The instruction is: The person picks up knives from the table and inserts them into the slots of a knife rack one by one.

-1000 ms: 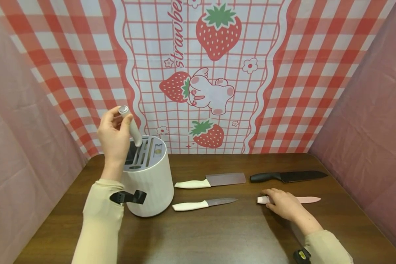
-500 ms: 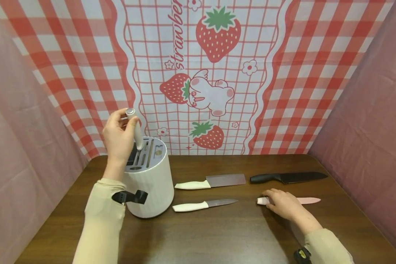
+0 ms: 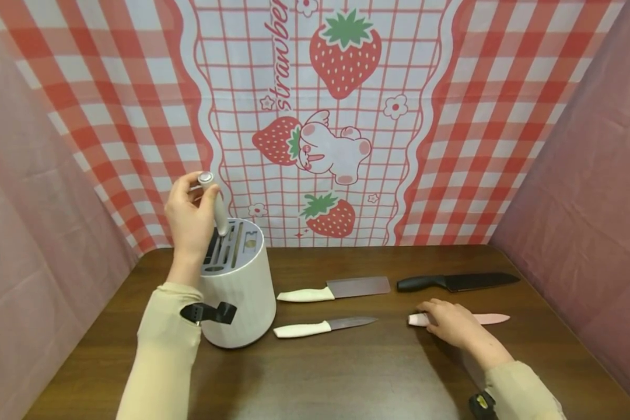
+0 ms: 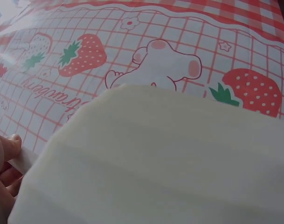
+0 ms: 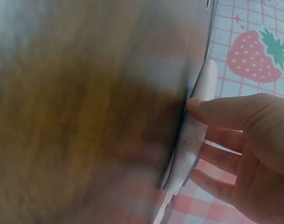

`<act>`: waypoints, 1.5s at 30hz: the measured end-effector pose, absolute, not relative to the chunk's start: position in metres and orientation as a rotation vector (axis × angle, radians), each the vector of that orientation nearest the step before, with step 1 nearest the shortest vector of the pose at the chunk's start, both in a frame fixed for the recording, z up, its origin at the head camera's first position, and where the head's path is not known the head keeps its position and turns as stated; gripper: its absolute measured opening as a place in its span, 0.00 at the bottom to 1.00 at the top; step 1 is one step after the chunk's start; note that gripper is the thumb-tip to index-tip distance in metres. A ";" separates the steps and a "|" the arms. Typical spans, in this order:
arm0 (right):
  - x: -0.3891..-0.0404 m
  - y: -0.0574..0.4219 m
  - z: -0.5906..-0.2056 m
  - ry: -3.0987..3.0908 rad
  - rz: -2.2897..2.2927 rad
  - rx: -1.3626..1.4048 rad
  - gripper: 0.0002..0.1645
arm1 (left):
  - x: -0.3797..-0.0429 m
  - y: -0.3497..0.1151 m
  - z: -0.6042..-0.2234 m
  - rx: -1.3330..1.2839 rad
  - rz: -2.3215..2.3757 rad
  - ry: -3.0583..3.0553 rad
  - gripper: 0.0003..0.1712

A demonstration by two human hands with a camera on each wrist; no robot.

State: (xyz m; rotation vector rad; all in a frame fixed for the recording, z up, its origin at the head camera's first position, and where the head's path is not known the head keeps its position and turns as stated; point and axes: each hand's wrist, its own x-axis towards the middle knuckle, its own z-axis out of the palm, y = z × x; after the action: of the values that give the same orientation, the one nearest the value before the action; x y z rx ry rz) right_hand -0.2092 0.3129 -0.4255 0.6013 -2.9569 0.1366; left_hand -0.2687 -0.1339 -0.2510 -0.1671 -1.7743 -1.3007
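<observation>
In the head view, my left hand (image 3: 190,219) holds a knife by its pale grey-white handle (image 3: 220,213). The handle stands nearly upright, its lower end at a slot of the white round knife block (image 3: 244,303); the blade is hidden. At the left wrist view's edge, the fingers (image 4: 9,147) show partly beside a large pale surface. On the right, my right hand (image 3: 454,324) grips the handle (image 5: 190,140) of a pink knife (image 3: 490,319) lying on the table. The right wrist view shows the thumb on one side of that handle and fingers on the other.
A white-handled cleaver (image 3: 359,286) and a smaller white-handled knife (image 3: 301,330) lie right of the block, blades rightward. Behind the pink knife lies a black knife (image 3: 459,282). The brown table (image 3: 336,379) meets a strawberry-print cloth (image 3: 341,163) at its back edge.
My left hand has shifted slightly right, bringing the handle from a leftward tilt to more upright over the slot. The right hand and the knives on the table stay put.
</observation>
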 end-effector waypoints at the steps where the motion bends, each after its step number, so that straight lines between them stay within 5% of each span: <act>1: -0.209 0.313 -0.425 -2.956 0.134 0.605 0.22 | -0.268 -0.134 -0.251 -0.171 -1.305 -1.764 0.16; 17: -0.208 0.318 -0.423 -2.962 0.117 0.618 0.25 | -0.259 -0.131 -0.251 -0.193 -1.256 -1.756 0.19; 45: -0.208 0.326 -0.427 -2.919 0.110 0.582 0.22 | -0.233 -0.131 -0.253 -0.216 -1.183 -1.671 0.10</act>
State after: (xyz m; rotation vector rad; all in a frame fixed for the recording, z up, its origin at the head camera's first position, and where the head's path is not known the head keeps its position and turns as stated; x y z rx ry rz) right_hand -0.2078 0.3265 -0.4268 0.5819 -2.9187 0.1098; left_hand -0.2332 -0.1309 -0.2533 -0.2156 -1.6713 -1.1834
